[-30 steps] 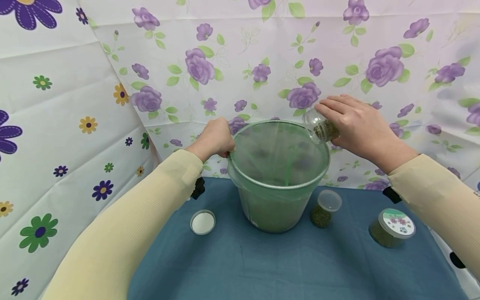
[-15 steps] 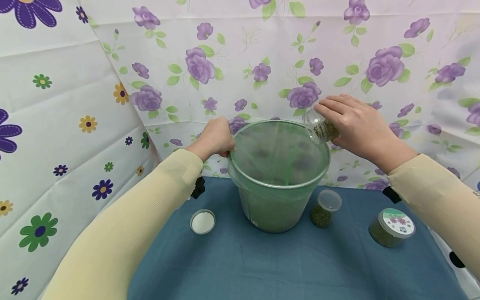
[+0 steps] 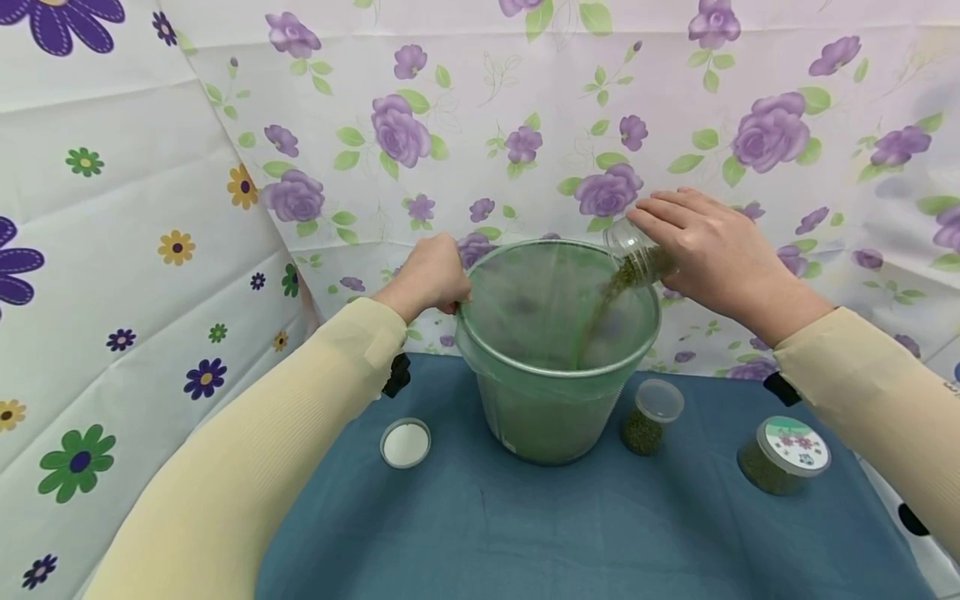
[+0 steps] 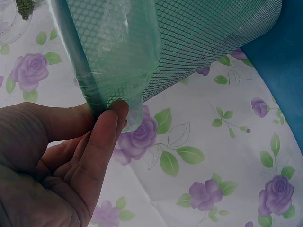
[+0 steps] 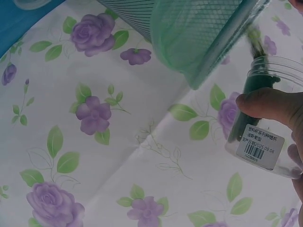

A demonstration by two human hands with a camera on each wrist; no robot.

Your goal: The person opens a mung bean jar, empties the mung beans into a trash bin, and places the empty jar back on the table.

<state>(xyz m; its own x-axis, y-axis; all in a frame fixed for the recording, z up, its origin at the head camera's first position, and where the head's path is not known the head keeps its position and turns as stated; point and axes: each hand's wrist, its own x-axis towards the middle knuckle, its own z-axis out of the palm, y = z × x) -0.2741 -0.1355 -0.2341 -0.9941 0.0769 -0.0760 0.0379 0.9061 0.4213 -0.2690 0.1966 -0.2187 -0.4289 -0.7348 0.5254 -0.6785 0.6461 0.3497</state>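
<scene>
A mesh wastebasket point(image 3: 555, 417) lined with a thin green plastic bag point(image 3: 525, 333) stands on the blue cloth. My left hand point(image 3: 433, 277) pinches the bag and rim at the left; in the left wrist view the thumb and fingers point(image 4: 97, 142) close over that edge. Above the right rim, my right hand point(image 3: 712, 246) grips a clear plastic jar point(image 3: 652, 260), tilted mouth-down to the left. Greenish-brown granules point(image 3: 606, 302) stream from its mouth into the lined basket. In the right wrist view the jar bears a white barcode label point(image 5: 258, 146).
Right of the basket stands a lidded clear container of granules point(image 3: 645, 425). Farther right is a wider tub point(image 3: 783, 457) with a flowered lid. A round white lid point(image 3: 406, 444) lies at left. Floral sheets point(image 3: 480, 100) hang close behind and at the left.
The right hand's jar has tipped slightly further, and granules now pour from it where earlier they lay inside. The left hand stays at the rim.
</scene>
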